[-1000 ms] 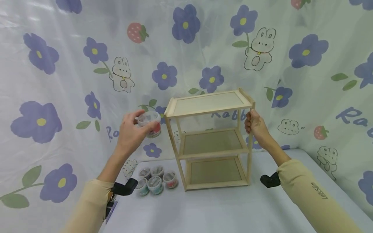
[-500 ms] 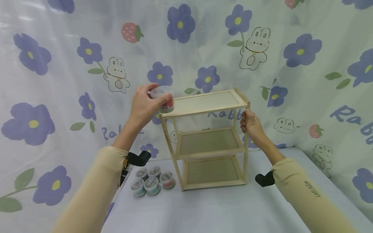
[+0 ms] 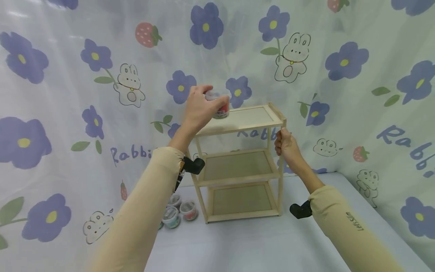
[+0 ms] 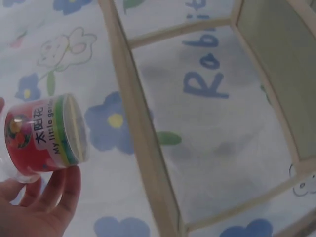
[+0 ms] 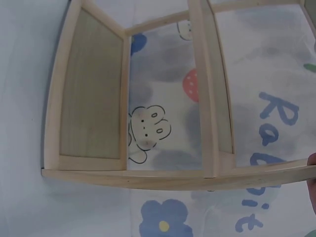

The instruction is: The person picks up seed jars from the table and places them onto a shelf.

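My left hand (image 3: 196, 111) holds a small clear plastic tub (image 3: 222, 108) by its sides, above the top board of a three-tier wooden shelf (image 3: 239, 180). In the left wrist view, the tub (image 4: 37, 136) shows a red label with a green band and the words "My little garden". Thumb and fingers are bent round it. My right hand (image 3: 288, 146) grips the shelf's right front post (image 3: 281, 189) just below the top board. Only a bit of its fingers (image 5: 312, 170) shows at the right edge of the right wrist view.
The shelf stands on a white-covered table (image 3: 244, 241). Several similar tubs, among them a red-labelled one (image 3: 188, 210) and a teal-labelled one (image 3: 171, 218), stand left of it, partly hidden by my left sleeve (image 3: 146, 204). Behind hangs a flower-and-rabbit printed curtain (image 3: 224, 56).
My left hand has carried the tub up and to the right, from beside the shelf to over its top board. My right hand has kept its grip on the post.
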Tool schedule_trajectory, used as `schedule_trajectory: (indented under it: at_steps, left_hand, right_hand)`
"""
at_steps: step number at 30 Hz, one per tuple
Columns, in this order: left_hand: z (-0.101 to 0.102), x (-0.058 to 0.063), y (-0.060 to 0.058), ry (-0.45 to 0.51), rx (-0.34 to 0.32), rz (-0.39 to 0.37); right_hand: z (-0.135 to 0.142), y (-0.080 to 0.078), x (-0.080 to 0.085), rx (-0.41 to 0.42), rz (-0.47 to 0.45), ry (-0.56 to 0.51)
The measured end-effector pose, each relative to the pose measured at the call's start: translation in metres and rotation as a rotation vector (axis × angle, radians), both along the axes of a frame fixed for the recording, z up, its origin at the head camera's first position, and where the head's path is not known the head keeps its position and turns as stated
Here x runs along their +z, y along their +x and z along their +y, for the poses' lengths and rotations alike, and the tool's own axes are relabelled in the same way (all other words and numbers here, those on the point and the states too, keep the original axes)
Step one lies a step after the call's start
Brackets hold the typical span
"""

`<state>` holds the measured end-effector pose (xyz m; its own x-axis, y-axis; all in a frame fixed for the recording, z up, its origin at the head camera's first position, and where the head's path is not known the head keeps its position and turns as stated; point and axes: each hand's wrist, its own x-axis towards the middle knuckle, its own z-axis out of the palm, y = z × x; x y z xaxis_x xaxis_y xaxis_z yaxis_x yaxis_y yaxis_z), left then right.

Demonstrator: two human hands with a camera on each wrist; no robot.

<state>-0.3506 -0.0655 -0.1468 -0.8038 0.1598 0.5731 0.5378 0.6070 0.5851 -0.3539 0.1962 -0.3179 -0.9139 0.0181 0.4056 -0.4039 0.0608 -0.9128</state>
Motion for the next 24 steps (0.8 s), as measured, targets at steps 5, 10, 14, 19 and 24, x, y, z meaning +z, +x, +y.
schedule_trajectory:
  at_steps: [5,10,14,19,24]
  left_hand:
    - [0.023,-0.009,-0.015,0.052,-0.022,-0.027]
    - [0.054,-0.014,-0.024,0.062,-0.047,-0.037]
    - [0.079,-0.019,-0.027,0.031,-0.059,-0.061]
    - [0.102,-0.026,-0.031,-0.013,-0.047,-0.085]
    - [0.114,-0.032,-0.034,-0.021,-0.048,-0.12]
  right_hand:
    - [-0.001,0.0,0.0,0.001,0.006,0.012]
    - [0.002,0.001,0.002,-0.019,0.014,0.024]
    - [0.003,0.0,0.002,-0.014,0.004,0.007]
    - [0.0,-0.002,0.001,-0.007,-0.005,-0.014]
    - [-0.001,-0.004,0.0,-0.004,0.0,-0.024]
